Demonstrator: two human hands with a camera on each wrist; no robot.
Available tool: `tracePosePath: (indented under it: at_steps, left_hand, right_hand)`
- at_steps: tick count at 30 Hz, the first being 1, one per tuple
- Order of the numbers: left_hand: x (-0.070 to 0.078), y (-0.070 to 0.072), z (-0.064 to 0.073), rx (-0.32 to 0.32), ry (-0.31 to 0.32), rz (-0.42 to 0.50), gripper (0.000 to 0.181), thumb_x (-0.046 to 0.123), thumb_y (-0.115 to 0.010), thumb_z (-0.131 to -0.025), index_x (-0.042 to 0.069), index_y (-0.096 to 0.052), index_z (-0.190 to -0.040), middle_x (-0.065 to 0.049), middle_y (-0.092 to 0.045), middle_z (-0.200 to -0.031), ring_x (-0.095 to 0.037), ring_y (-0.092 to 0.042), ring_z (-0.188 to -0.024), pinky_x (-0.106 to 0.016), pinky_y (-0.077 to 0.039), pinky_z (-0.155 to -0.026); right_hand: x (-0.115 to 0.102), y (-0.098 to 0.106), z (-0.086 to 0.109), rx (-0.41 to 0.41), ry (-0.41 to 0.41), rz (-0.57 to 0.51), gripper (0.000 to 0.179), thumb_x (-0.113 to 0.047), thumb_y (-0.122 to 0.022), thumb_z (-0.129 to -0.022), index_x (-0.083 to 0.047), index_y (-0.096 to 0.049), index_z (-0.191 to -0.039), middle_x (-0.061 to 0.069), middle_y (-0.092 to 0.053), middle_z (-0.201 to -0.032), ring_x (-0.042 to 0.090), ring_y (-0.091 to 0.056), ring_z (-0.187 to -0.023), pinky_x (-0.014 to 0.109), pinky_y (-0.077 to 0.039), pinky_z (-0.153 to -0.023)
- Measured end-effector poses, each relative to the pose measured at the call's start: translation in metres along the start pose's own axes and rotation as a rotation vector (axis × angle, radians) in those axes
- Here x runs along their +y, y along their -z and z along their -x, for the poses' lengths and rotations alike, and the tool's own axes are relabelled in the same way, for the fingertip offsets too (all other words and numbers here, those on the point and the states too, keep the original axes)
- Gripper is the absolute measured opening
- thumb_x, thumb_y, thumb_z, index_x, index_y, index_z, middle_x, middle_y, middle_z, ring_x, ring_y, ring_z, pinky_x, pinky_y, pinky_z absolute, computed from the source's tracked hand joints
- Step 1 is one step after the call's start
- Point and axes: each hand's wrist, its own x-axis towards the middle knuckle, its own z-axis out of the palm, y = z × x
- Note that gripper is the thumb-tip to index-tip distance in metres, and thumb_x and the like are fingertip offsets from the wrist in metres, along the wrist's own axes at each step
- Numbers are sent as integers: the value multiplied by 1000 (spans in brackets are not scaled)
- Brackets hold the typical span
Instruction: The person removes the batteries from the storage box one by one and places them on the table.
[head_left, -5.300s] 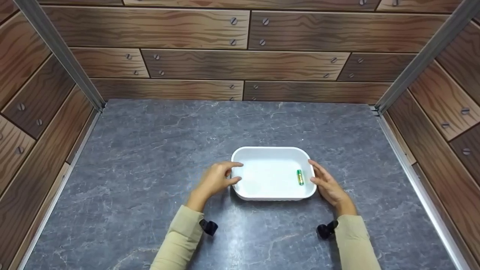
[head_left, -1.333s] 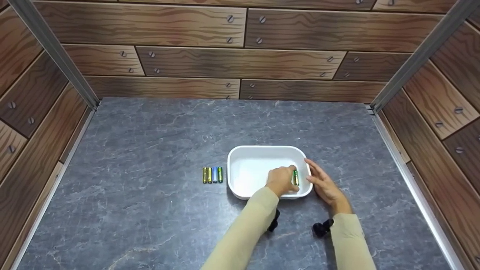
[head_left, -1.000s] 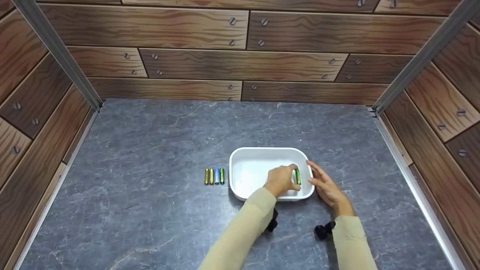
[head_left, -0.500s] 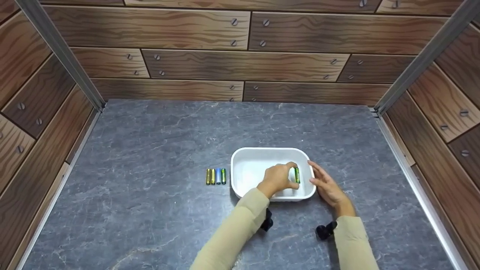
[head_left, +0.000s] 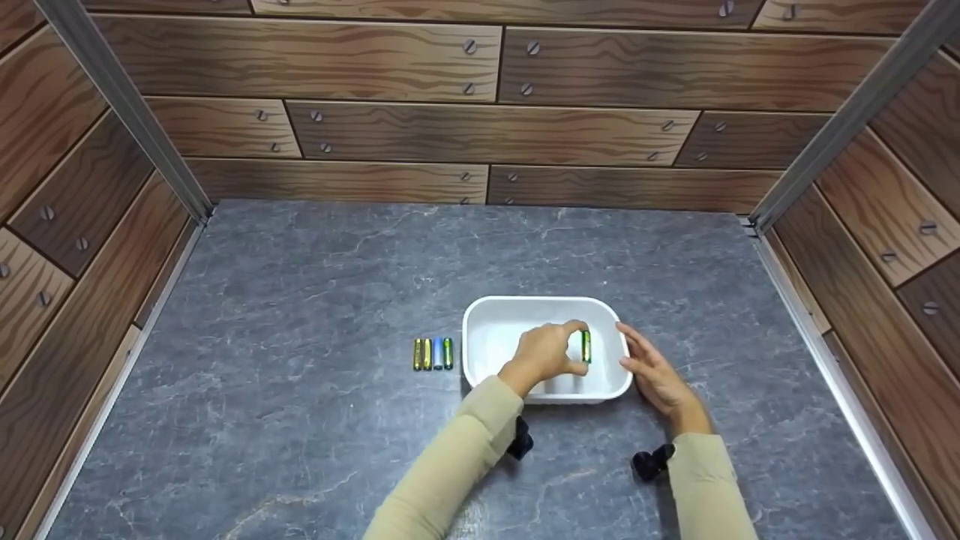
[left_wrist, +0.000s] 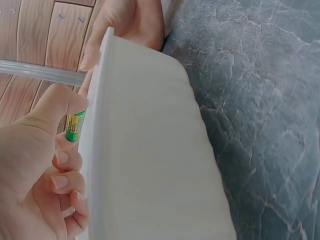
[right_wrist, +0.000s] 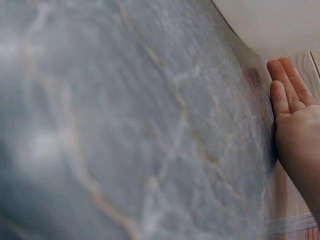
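Observation:
In the head view my left hand (head_left: 541, 354) is over the white plastic tub (head_left: 472, 345) and pinches a green and gold battery (head_left: 586, 347) between thumb and finger. The left wrist view shows the battery (left_wrist: 75, 126) by the tub's rim, its upper part behind the thumb. My right hand (head_left: 660, 375) holds the tub's right end, with fingertips at the rim. In the right wrist view several fingers of the right hand (right_wrist: 295, 107) reach out straight to the tub's outer wall (right_wrist: 270, 25).
Left of the tub, several batteries (head_left: 433, 354) lie side by side in a row: gold, blue and green ones. The grey marbled table (head_left: 300, 300) is bounded by wood-patterned panels (head_left: 480, 131) and metal frame bars (head_left: 124, 112).
The row of batteries now lies left of the tub. My left hand went from the tub's left rim to the battery inside, then moved left with it pinched. My right hand stays put.

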Motion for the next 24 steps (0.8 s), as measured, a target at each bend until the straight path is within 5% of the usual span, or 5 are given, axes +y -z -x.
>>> tracePosePath:
  at_steps: [4,11,24]
  left_hand:
    - [-6,4,6,43,-26,-1,63,43,-79,-74,28,-55,-131,0,-70,-81,-10,-50,-61,-27,-44,-51]
    - [-16,11,16,69,-48,1,61,42,-78,-75,29,-55,-130,0,-73,-88,-15,-66,-73,-28,-48,-54]
    - [-27,25,29,82,-75,5,60,42,-78,-76,30,-55,-130,0,-73,-92,-15,-67,-77,-29,-51,-58]
  right_hand:
    - [0,0,0,-24,20,8,55,3,-47,-95,-16,-38,-146,-19,-55,-132,-4,-52,-121,14,-41,-99]
    - [0,-2,0,44,-14,20,57,3,-49,-94,-9,-34,-147,-21,-56,-129,-3,-53,-118,15,-42,-97]
    - [-3,-4,0,84,-51,35,61,2,-51,-93,-2,-27,-149,-23,-56,-128,-4,-52,-118,14,-42,-96]
